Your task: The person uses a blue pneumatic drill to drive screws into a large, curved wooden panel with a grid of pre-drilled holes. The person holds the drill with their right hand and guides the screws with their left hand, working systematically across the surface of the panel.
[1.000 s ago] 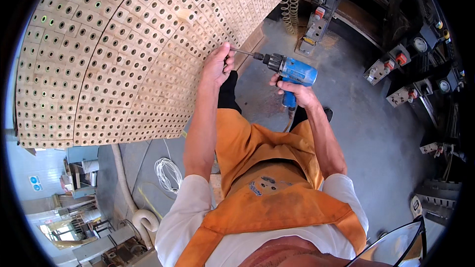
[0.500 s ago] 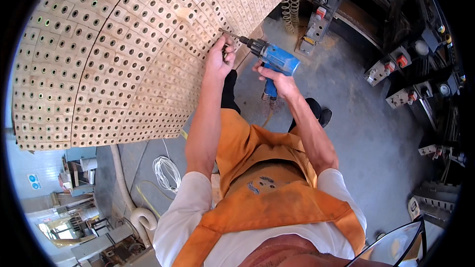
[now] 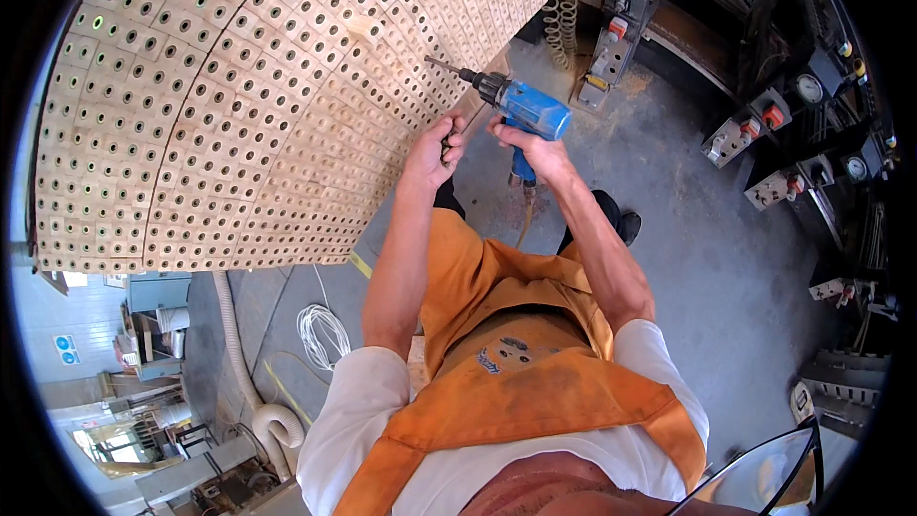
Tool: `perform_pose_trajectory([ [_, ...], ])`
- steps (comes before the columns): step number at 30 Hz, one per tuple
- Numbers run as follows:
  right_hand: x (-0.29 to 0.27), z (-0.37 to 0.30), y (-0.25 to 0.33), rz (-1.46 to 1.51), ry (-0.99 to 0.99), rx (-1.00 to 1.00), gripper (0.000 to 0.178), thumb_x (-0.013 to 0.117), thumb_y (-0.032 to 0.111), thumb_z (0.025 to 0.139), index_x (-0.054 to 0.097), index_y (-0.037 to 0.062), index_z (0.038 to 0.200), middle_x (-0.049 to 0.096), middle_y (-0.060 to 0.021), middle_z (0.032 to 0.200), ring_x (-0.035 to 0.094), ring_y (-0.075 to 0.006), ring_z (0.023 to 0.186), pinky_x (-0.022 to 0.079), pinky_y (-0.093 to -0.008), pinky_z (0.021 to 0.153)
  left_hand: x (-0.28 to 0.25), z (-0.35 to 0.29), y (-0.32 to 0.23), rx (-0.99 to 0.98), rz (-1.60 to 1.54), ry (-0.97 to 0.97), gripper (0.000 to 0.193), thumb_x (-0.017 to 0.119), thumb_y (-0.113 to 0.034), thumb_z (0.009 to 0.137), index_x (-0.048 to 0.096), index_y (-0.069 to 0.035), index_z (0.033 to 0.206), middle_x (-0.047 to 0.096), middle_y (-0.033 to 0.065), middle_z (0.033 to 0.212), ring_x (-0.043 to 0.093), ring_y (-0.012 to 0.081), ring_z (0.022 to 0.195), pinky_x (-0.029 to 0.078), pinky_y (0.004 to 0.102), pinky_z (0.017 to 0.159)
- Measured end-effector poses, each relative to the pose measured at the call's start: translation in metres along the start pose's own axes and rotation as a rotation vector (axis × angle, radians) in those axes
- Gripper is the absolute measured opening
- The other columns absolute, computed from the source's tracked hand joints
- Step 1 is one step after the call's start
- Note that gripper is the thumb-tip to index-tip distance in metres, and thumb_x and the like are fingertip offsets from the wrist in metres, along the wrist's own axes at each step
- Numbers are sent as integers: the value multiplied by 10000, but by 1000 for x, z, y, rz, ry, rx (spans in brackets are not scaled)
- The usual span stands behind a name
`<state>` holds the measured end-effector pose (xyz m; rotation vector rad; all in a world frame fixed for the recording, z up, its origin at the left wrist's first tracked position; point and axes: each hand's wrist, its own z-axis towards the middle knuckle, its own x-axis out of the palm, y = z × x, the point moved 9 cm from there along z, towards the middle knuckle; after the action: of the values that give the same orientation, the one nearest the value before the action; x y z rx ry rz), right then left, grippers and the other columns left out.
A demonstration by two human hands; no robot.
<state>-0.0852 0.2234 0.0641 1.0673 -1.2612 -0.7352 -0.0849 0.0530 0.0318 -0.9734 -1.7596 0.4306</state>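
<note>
A large curved wooden panel made of small blocks, with rows of round holes, fills the upper left. Many holes hold dark metal-rimmed inserts; others are bare wood. My right hand grips a blue power drill by its handle. The drill's long bit points left, its tip at the panel's right part; whether it enters a hole I cannot tell. Just below the bit, clear of it, my left hand is curled with fingers bent round small dark metal pieces, mostly hidden in the palm. A pale wood block rests on the panel.
A hose hangs from the drill's handle. Coiled air hoses and machinery with gauges and red switches line the right. On the grey floor at lower left lie a white cable coil and a ribbed duct.
My left hand has drawn back from the drill's bit, toward me. The drill has shifted slightly left in my right hand. The panel appears slightly shifted in view.
</note>
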Motion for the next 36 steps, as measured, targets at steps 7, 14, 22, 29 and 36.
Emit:
perform_pose_trajectory([
  [7,1,-2,-5,114,-29,29,216,690,64,793,641,29,1000,653,-26,863,573,-127,735,465,-277,685,6,-2,-16,71,88,-2,189,504,-140,966,553,-27,1110,572,35,869,484,80,617,345,179,416],
  [14,0,3,-3,24,16,-9,225,689,54,800,628,20,1014,667,-71,914,626,-174,841,487,-291,720,11,8,-34,140,46,-26,182,514,-184,972,562,-49,1084,571,10,829,466,68,591,334,184,414],
  [22,-17,-31,7,112,107,112,297,672,94,833,594,42,1115,662,-81,1027,647,-205,978,501,-309,752,24,9,-69,173,43,29,203,530,-238,974,560,-61,1068,545,-22,792,446,37,581,337,160,417],
  [29,-34,-34,7,106,135,145,268,679,126,825,619,55,1077,671,-56,1017,636,-187,994,493,-313,758,48,8,-71,136,391,62,261,487,-278,994,543,-43,1091,496,-11,784,406,43,564,309,167,416],
  [36,2,-13,6,109,33,22,248,663,98,849,606,38,1082,668,-68,997,647,-195,958,499,-294,728,53,33,-80,279,32,12,285,427,-293,1015,534,-46,1108,485,-7,777,415,72,584,316,188,424],
])
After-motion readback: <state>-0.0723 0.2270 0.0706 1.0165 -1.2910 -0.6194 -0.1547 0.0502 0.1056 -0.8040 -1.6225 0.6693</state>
